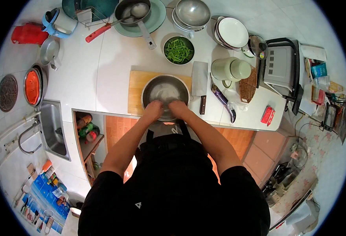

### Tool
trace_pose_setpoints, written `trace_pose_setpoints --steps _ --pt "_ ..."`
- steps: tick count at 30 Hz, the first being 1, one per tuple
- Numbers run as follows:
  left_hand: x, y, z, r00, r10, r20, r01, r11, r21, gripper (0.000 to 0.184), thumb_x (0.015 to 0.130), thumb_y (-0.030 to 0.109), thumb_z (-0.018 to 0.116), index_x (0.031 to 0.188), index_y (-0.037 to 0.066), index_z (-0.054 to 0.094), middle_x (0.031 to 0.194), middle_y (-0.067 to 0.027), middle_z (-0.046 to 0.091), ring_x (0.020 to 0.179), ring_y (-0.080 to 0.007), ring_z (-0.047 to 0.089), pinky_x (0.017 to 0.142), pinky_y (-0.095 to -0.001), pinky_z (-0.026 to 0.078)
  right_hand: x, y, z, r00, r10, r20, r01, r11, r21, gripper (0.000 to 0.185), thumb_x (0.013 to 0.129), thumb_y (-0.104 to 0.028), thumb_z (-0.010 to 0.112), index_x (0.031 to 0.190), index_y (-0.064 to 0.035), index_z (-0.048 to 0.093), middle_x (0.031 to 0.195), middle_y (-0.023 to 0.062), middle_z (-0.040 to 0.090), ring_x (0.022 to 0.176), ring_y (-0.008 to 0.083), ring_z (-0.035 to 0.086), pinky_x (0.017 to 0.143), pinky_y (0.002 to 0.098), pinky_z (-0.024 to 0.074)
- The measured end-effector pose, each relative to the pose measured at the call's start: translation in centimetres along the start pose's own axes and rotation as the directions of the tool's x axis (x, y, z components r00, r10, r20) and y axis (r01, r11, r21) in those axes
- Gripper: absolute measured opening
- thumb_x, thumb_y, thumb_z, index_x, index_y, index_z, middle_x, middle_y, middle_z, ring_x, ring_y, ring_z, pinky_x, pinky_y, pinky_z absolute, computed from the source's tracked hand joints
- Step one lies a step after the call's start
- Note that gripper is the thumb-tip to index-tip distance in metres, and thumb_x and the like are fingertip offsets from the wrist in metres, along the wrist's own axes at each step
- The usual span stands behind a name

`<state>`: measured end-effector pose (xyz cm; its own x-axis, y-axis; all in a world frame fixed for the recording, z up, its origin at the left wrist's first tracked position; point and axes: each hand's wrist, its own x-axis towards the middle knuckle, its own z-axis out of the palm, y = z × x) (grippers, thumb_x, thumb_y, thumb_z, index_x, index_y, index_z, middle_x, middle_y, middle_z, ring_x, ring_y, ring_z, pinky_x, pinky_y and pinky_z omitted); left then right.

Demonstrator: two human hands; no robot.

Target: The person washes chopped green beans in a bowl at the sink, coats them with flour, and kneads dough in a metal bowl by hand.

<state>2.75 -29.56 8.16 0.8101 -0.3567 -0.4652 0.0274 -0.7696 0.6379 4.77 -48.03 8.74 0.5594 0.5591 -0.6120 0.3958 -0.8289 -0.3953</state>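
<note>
A metal bowl [165, 84] stands on a wooden cutting board [135, 92] near the counter's front edge. My left hand [154, 110] is at the bowl's front left, and my right hand [177, 109] is at its front right. Both sets of fingers reach over the near part of the bowl, curled and small in view; what they hold, if anything, cannot be made out. To the right lies a cleaver [199, 80] with a dark handle. Behind the board is a bowl of cut green vegetables [178, 50]. A long purple eggplant [223, 98] rests farther right.
A sink [55, 129] is at the left. Pans and a green plate [157, 23] sit at the back, beside stacked bowls [192, 13]. On the right are a light green jug [225, 69], a toaster oven [280, 65], a wicker basket [248, 86] and a red packet [267, 115].
</note>
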Motion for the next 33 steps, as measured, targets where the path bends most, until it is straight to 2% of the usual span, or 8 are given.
trace_pose_setpoints --steps 4,9,16,19,21,24,28,33 --pt "1.3 0.2 1.7 0.999 0.049 -0.017 -0.048 0.997 0.067 0.021 0.074 0.007 0.066 0.094 0.001 0.065 0.099 -0.0188 0.061 0.098 -0.0404 0.06 0.083 -0.0489 0.05 -1.3 -0.4 -0.9 0.996 -0.026 -0.091 0.024 0.999 -0.03 0.014 0.079 -0.01 0.06 0.084 -0.0035 0.071 0.092 0.0167 0.069 0.091 0.0343 0.067 0.075 0.044 0.0559" --pt "1.9 0.6 2.4 0.993 0.104 -0.056 -0.099 0.992 0.083 0.023 0.074 0.006 0.066 0.096 0.0 0.063 0.103 -0.0204 0.059 0.1 -0.0404 0.06 0.085 -0.0496 0.05 -1.2 0.3 -0.9 0.895 -0.071 -0.441 -0.026 0.977 -0.21 0.012 0.077 -0.013 0.061 0.081 -0.004 0.068 0.089 0.0121 0.063 0.092 0.0291 0.063 0.075 0.0382 0.0545" --pt "2.4 0.8 2.7 0.986 0.16 -0.035 -0.152 0.972 0.177 0.019 0.077 0.002 0.059 0.096 -0.001 0.063 0.101 -0.0204 0.059 0.1 -0.0415 0.059 0.086 -0.05 0.049 0.5 0.3 1.7 0.905 -0.015 -0.425 -0.094 0.968 -0.234 0.013 0.076 -0.011 0.061 0.083 -0.004 0.069 0.087 0.0123 0.063 0.09 0.0293 0.063 0.076 0.0378 0.055" --pt "1.9 0.7 3.0 0.994 0.093 0.053 -0.1 0.981 0.164 0.019 0.079 0.0 0.055 0.096 -0.001 0.063 0.103 -0.0207 0.059 0.098 -0.0422 0.06 0.086 -0.0501 0.049 0.1 0.2 1.5 0.956 -0.002 -0.294 -0.038 0.991 -0.131 0.013 0.077 -0.009 0.06 0.083 -0.0033 0.07 0.091 0.0143 0.067 0.089 0.0309 0.066 0.076 0.0406 0.0556" --pt "1.8 -0.3 3.5 0.984 0.176 0.0 -0.175 0.978 0.115 0.015 0.078 0.001 0.055 0.091 -0.002 0.064 0.102 -0.0232 0.06 0.095 -0.0438 0.06 0.083 -0.0515 0.049 0.3 0.2 1.4 0.992 0.03 -0.123 -0.03 1.0 -0.003 0.012 0.077 -0.007 0.06 0.081 -0.0021 0.071 0.092 0.0178 0.07 0.089 0.0341 0.068 0.077 0.0446 0.0551" --pt "1.9 -0.7 3.7 0.991 0.115 0.065 -0.118 0.992 0.051 0.013 0.077 0.002 0.056 0.086 -0.003 0.064 0.097 -0.0265 0.062 0.092 -0.0454 0.061 0.081 -0.0527 0.049 0.9 0.3 1.5 0.996 -0.051 -0.072 0.056 0.996 0.069 0.011 0.077 -0.006 0.061 0.081 -0.001 0.07 0.093 0.0217 0.069 0.09 0.0376 0.067 0.078 0.0468 0.0538" --pt "2.0 -1.7 4.6 0.992 0.121 0.024 -0.121 0.993 -0.002 0.014 0.074 0.004 0.058 0.083 -0.005 0.064 0.091 -0.029 0.063 0.092 -0.0459 0.061 0.08 -0.0535 0.048 1.1 0.2 2.2 0.998 0.026 -0.054 -0.016 0.984 0.176 0.013 0.074 -0.006 0.063 0.082 0.0015 0.07 0.09 0.0244 0.068 0.088 0.0411 0.066 0.078 0.048 0.0526" --pt "2.5 0.4 2.3 0.96 -0.028 0.279 0.012 0.998 0.061 0.02 0.078 0.015 0.064 0.088 -0.002 0.066 0.096 -0.0285 0.065 0.095 -0.0444 0.062 0.083 -0.0499 0.051 2.1 0.9 3.5 0.995 0.076 -0.065 -0.052 0.948 0.313 0.018 0.072 -0.011 0.064 0.08 0.0031 0.07 0.085 0.027 0.065 0.082 0.0444 0.063 0.074 0.0491 0.0505"
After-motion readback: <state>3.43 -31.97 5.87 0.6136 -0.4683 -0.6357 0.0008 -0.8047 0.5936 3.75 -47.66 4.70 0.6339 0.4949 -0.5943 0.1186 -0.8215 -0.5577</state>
